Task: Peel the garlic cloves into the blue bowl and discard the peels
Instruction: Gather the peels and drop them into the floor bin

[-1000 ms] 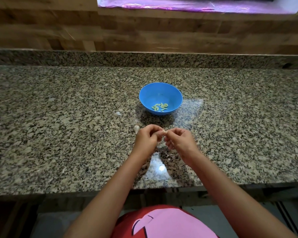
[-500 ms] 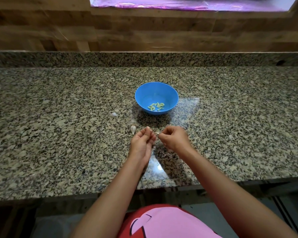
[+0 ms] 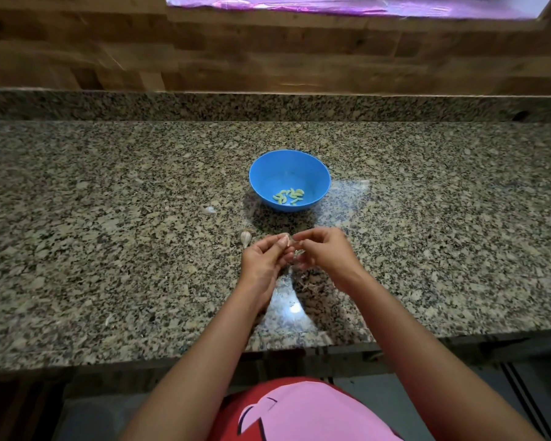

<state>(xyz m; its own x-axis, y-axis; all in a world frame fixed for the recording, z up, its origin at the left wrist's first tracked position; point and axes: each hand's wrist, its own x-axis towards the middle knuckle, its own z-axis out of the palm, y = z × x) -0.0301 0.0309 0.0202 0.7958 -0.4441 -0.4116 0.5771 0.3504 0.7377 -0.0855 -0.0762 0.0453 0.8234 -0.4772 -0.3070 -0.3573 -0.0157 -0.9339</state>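
— Where's the garlic from where you stand?

— Furthest left, a spare clove lies unpeeled on the bench, just beside the left hand. That hand's fingers curl round the garlic clove, held above the bench. Which way it points I can't tell.

— And the bowl?

— The blue bowl sits straight beyond the clove, with peeled cloves inside. The right hand pinches the clove's end from the other side. Both hands look equally near, so I'd guess the drop goes forward.

Glossy speckled granite counter; smooth plastic bowl.
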